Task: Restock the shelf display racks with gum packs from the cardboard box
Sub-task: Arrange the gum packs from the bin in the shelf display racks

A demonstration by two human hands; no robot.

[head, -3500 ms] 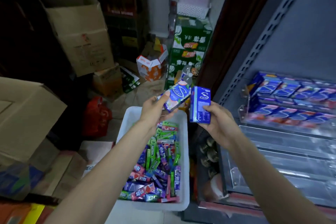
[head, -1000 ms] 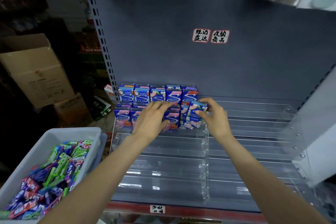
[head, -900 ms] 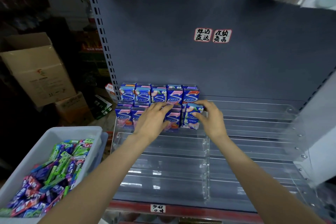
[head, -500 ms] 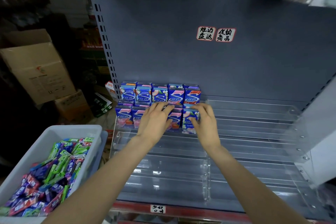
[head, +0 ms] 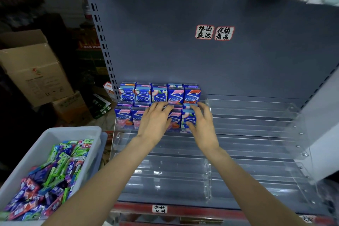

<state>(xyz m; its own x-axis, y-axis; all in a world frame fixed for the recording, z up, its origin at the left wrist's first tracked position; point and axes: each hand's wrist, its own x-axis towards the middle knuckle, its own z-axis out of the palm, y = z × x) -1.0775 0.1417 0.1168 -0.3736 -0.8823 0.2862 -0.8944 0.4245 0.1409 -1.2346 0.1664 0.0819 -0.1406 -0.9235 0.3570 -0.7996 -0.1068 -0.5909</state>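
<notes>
Both hands lie spread and flat against the gum packs in the second tier of the clear display rack: the left hand over the middle packs, the right hand on the pack at the row's right end, neither pinching anything. A full row stands just behind. The packs look light, stiff and glossy, so likely slippery; pinching the narrow sides should hold best. Left of the rack, a white bin holds loose gum.
</notes>
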